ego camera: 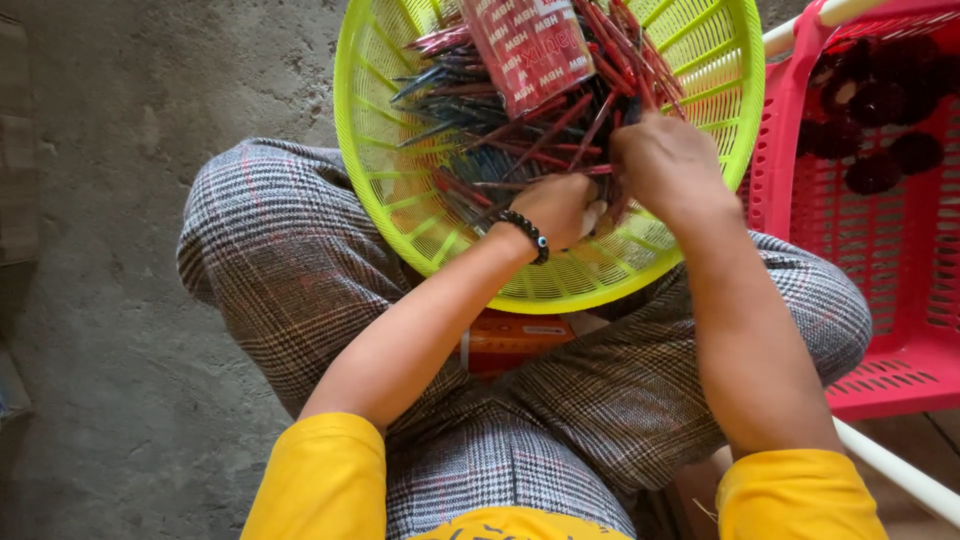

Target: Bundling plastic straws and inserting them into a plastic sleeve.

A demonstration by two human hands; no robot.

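Both hands, left (560, 208) and right (668, 160), clenched light, stiff, slippery pens (520, 140) mid-shaft at the basket's (400, 215) six o'clock.

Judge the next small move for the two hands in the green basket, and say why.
Probably the right hand lifts a few more sticks clear. Both hands sit together in the green basket at the pile's near edge, the left hand closed in a grip around some.
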